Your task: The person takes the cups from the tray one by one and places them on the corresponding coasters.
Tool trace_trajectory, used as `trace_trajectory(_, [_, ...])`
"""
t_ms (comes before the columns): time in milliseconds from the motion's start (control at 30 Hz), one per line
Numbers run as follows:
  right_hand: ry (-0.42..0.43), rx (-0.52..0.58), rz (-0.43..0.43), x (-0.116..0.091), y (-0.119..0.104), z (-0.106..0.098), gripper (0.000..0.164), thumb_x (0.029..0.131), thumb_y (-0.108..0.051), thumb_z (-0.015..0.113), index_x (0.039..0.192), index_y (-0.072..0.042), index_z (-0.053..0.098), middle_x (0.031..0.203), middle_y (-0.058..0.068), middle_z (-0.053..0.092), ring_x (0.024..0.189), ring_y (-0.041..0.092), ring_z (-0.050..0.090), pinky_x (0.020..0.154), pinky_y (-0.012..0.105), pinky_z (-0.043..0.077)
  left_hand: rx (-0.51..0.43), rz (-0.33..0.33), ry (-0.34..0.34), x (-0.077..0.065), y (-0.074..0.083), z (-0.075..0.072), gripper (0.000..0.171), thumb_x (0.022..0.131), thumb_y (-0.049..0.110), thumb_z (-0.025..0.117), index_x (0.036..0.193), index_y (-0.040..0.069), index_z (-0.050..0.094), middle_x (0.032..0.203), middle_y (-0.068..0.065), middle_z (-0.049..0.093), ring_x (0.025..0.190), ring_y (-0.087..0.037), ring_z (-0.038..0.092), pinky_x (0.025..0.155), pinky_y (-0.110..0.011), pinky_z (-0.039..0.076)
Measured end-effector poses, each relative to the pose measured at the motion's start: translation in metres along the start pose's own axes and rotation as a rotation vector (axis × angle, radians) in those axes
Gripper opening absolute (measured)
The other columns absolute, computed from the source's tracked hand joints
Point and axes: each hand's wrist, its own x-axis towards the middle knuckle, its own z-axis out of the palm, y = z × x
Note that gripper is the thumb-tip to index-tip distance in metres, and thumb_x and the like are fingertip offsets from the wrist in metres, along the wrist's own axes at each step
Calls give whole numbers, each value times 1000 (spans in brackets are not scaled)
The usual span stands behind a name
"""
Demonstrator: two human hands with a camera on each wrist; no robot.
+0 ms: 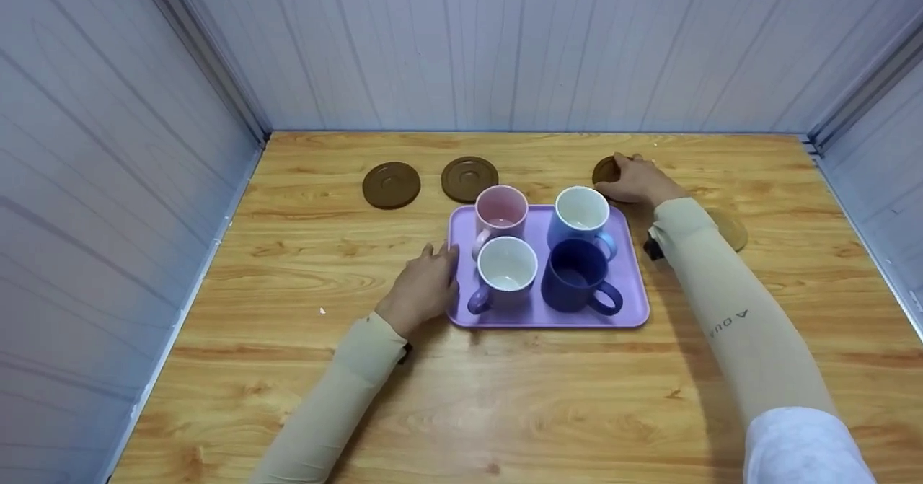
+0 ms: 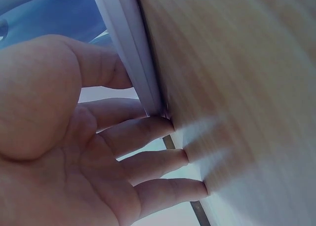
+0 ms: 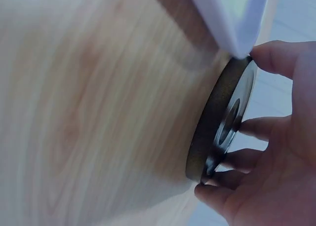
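Observation:
My left hand (image 1: 425, 286) is at the left side of a lilac tray (image 1: 461, 318); its thumb touches the rim and its fairly straight fingers reach down to the table in the left wrist view. My right hand (image 1: 638, 181) holds a round brown coaster (image 3: 217, 117) by its edge, thumb on one side and fingers on the other, beside the tray's far right corner. On the tray stand a pink mug (image 1: 501, 206), a light blue mug (image 1: 583, 208), a purple-handled mug with white inside (image 1: 508, 264) and a dark blue mug (image 1: 566, 289).
Two more brown coasters, one at the far left (image 1: 391, 185) and one behind the pink mug (image 1: 469, 178), lie on the wooden table (image 1: 505, 390). A lighter tan disc (image 1: 730, 229) is partly hidden by the right sleeve. Pale panels (image 1: 476, 51) enclose the table.

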Motion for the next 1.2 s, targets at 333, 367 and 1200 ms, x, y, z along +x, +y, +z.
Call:
trace_trajectory(333, [-51,-19,-104,3,-7,6,109,93,-73,53,167,-8,7,167,35,4,154,54,7,118,70,21,1,17,-6,-1,1,1,52,101,12,55,149,-4,50,153,-25,49,138,-56,44,108,-65,43])
trace_trajectory(367, [-54,-18,-115,4,-8,6,111,91,-75,55,167,-9,8,168,34,4,154,54,5,118,70,20,0,20,-2,-1,1,1,51,101,12,54,149,-5,50,153,-25,49,138,-56,44,107,-66,43])
trace_trajectory(1200, [-51,2,-263,25,-21,7,106,90,-53,73,166,-6,16,167,35,4,152,58,3,121,67,17,-12,6,1,-1,1,0,53,101,13,55,151,-3,48,155,-24,47,139,-56,43,110,-63,42])
